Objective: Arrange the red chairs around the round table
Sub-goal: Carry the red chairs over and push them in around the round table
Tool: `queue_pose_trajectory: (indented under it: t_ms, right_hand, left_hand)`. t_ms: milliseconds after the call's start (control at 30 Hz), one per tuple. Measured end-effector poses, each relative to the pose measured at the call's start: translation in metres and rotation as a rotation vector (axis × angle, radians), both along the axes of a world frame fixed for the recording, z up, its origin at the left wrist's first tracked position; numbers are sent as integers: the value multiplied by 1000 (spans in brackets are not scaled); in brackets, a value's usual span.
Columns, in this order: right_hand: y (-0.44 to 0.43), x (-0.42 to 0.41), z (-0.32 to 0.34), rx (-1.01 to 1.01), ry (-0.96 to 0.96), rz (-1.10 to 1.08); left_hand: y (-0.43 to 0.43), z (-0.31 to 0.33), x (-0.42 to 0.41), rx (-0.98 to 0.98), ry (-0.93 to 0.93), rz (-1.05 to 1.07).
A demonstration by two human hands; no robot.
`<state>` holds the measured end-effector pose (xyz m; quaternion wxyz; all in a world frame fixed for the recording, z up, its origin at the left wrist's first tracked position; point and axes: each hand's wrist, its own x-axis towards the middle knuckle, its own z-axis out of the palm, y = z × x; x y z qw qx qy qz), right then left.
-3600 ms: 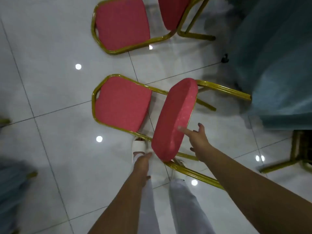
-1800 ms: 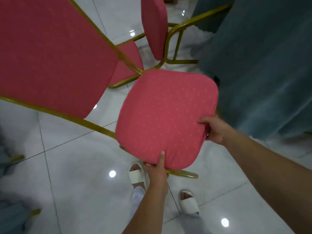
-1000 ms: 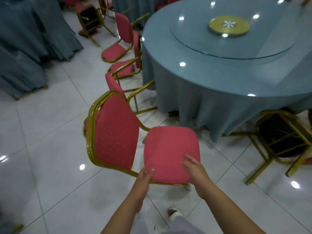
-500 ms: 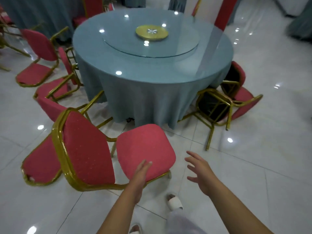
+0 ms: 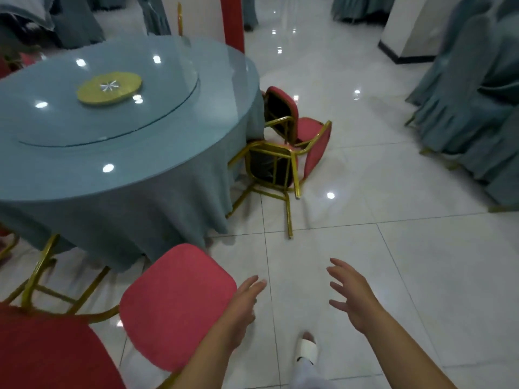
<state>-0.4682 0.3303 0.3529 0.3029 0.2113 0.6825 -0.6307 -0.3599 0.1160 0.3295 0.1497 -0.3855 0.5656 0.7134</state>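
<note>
1. Showing both hands empty: the left hand (image 5: 241, 307) has straight, relaxed fingers just beside the right edge of the near red chair (image 5: 177, 304) seat. Whether it touches the seat cannot be told. The right hand (image 5: 354, 299) is spread in the air, gripping nothing.
2. Positions, taking the person's facing as twelve o'clock: the near red chair stands at eight o'clock, its seat close to the tablecloth (image 5: 157, 214) hem. The round table (image 5: 70, 164) lies at ten to eleven o'clock. Two toppled red chairs (image 5: 283, 161) lie at twelve o'clock, against the cloth, with their gold frames apparently interlocked.
3. Hazard A, snagging: lifting one toppled chair alone would probably drag its neighbour, because the legs cross.
4. Hazard B, cloth drag: a leg appears to lie against the hanging fabric. A careless pull could tug the tablecloth and disturb the glass turntable (image 5: 157, 113) on top.
5. Hazard C, footing: the tiled floor (image 5: 407, 262) looks glossy, and a white slipper (image 5: 307, 349) is the only footwear visible. One chair leg (image 5: 288, 217) juts towards the person, so a hurried step towards twelve o'clock risks a trip or slip.
6. Hazard D, pinching: gripping where the frames cross could trap fingers when the chairs separate.
</note>
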Motion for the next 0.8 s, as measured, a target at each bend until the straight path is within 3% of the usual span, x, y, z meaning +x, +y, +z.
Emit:
queue_pose_trajectory:
  t_ms: [267, 567, 800]
  right_hand:
    - [62, -112, 7, -75, 34, -119]
    - [102, -200, -10, -49, -73, -228]
    - [108, -338, -15, 65, -60, -294]
  left_hand:
    - [47, 19, -160, -90, 80, -133]
    - [81, 2, -299, -80, -33, -302]
    - [90, -19, -484, -41, -25, -454]
